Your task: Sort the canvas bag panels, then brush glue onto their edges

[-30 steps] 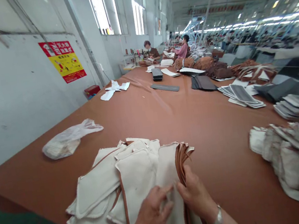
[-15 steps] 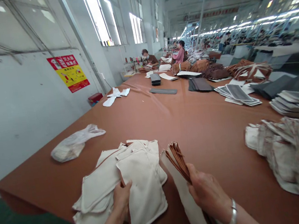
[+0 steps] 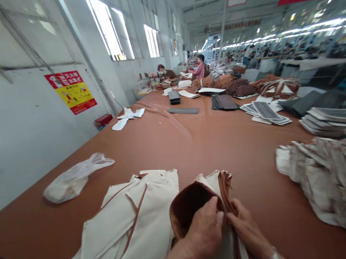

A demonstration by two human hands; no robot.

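Note:
My left hand (image 3: 204, 230) is closed on the edge of a sewn pouch (image 3: 184, 207), cream on the outside and brown inside, whose mouth gapes toward the left. Right beside it, my right hand (image 3: 246, 228) grips a stack of brown-edged pouches (image 3: 224, 182) standing on their edges. The two hands nearly touch at the fingertips. A loose pile of cream pouches (image 3: 153, 218) with brown edging lies to the left of my hands. My left fingers partly hide the edge they pinch.
A brown sheet covers the big table (image 3: 150, 150). On it lie a plastic bag (image 3: 70, 180) at left, a large heap of cream pieces (image 3: 325, 181) at right, grey-and-white panels (image 3: 267, 112) and tied brown bundles (image 3: 276, 85) farther back. Two people sit beyond the far end.
My left hand has left the pile, moving right with a pouch to the stack in my right hand. The pouch now gapes, showing its brown inside. The view has shifted slightly.

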